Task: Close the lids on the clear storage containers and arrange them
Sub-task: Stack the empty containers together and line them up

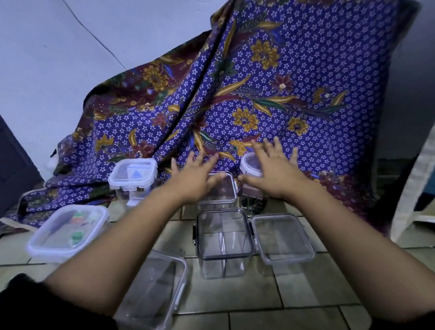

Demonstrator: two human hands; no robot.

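Between spread hands (193,181) (272,176): lidded container (223,189), floor gaps narrow.

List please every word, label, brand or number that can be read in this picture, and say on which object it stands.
No readable text anywhere.
White-lidded container: pale card inside, too blurred to show any writing.
Flat white-lidded container: green and orange shapes inside, blurred, no letters visible.
Patterned cloth: only flowers and stars.
Other clear containers: no labels visible.
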